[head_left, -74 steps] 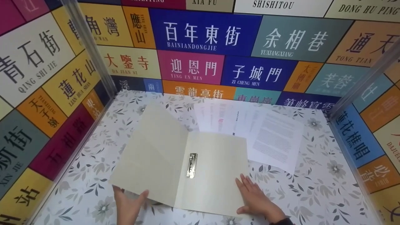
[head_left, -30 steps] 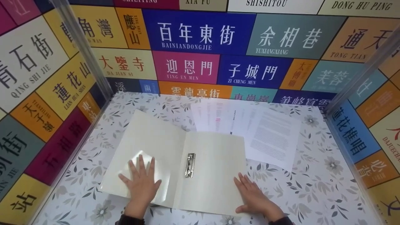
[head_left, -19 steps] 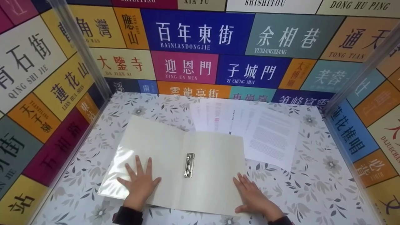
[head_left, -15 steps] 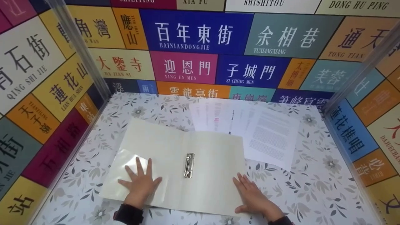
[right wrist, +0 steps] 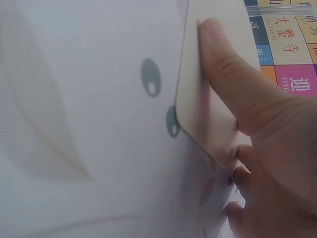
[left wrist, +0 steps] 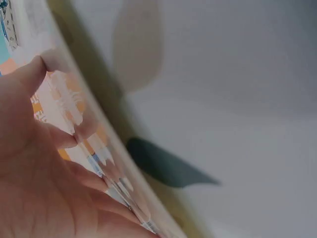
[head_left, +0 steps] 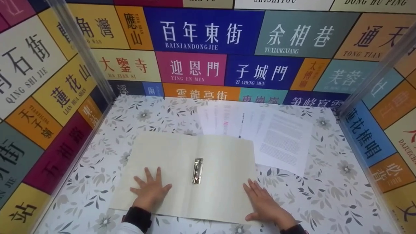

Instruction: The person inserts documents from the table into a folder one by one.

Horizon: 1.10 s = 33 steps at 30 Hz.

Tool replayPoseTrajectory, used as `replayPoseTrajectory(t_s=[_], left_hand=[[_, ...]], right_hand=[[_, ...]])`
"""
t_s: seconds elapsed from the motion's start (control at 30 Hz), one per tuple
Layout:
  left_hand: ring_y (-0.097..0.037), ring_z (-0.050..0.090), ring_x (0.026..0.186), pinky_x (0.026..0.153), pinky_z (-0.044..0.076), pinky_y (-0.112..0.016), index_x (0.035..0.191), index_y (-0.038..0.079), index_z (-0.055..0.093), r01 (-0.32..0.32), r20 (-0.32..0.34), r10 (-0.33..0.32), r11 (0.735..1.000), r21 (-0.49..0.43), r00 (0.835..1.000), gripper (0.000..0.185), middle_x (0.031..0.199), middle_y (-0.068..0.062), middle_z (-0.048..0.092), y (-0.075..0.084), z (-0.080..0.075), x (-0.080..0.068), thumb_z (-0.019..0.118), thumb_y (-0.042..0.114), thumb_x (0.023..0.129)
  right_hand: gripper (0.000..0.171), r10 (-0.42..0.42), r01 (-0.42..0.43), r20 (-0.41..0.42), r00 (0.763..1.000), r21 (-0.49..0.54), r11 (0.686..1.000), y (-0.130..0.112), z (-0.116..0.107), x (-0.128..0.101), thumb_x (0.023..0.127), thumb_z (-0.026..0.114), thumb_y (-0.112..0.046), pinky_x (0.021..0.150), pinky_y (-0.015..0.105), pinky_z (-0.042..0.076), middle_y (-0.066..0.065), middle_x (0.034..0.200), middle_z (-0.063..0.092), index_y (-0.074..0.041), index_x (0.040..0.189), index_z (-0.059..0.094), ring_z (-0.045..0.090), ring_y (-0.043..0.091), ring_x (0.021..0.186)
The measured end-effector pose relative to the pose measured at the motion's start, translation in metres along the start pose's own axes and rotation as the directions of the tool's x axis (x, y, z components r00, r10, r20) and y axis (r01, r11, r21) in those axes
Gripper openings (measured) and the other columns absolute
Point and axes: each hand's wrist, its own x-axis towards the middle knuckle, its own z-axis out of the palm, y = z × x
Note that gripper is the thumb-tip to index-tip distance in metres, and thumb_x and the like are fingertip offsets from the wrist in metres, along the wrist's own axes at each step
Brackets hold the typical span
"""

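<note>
A cream file folder lies spread wide on the table, with a metal clip beside its spine. On the inside of its left cover rests my left hand, fingers spread. My right hand rests at the right cover's outer edge, fingers straight. In the left wrist view, the fingertips touch the cover's glossy surface, which mirrors them. The thumb lies on the folder near its corner in the right wrist view. Neither hand grips anything.
Several printed sheets of paper lie fanned out behind the folder, partly under its top right edge. The table has a leaf-and-flower pattern. Colourful panels with street names stand on three sides.
The left hand was under the raised left cover, then came onto its inner face. That cover has gone down nearly flat. The right hand has stayed at the right edge.
</note>
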Motion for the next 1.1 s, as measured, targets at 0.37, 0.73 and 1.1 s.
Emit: replayPoseTrajectory(t_s=[0.37, 0.73, 1.1], left_hand=[[-0.055, -0.007, 0.142, 0.098, -0.003, -0.083, 0.155, 0.007, 0.017, -0.148, -0.03, 0.149, 0.989, 0.008, 0.988, 0.061, 0.158, -0.031, -0.003, 0.027, 0.012, 0.004, 0.037, 0.016, 0.098], [-0.053, -0.005, 0.143, 0.1, 0.003, -0.082, 0.154, 0.002, 0.017, -0.114, 0.077, 0.114, 0.993, -0.004, 0.99, 0.111, 0.156, -0.034, -0.005, 0.064, 0.012, 0.0, 0.052, 0.076, 0.079], [-0.057, -0.004, 0.142, 0.101, 0.011, -0.081, 0.155, 0.001, 0.009, -0.075, 0.12, 0.06, 0.989, 0.124, 0.991, 0.13, 0.158, -0.03, -0.005, 0.083, 0.02, -0.003, 0.053, 0.087, 0.067]], right_hand=[[0.116, 0.004, -0.004, 0.008, 1.0, -0.014, 1.0, 0.0, 0.0, 0.0, 0.061, 0.084, -0.043, 0.113, 0.065, 0.016, 0.028, 0.158, 0.012, 0.002, 0.15, 0.025, 0.012, 0.049, 0.144], [0.115, -0.009, 0.009, 0.004, 1.0, -0.036, 0.999, 0.002, -0.005, -0.001, 0.061, 0.084, -0.041, 0.113, 0.065, 0.018, 0.03, 0.157, 0.013, 0.004, 0.149, 0.026, 0.015, 0.05, 0.143], [0.116, 0.006, -0.005, 0.015, 1.0, -0.031, 1.0, -0.002, -0.004, 0.001, 0.059, 0.085, -0.042, 0.112, 0.066, 0.02, 0.03, 0.157, 0.015, 0.004, 0.148, 0.028, 0.016, 0.05, 0.143]])
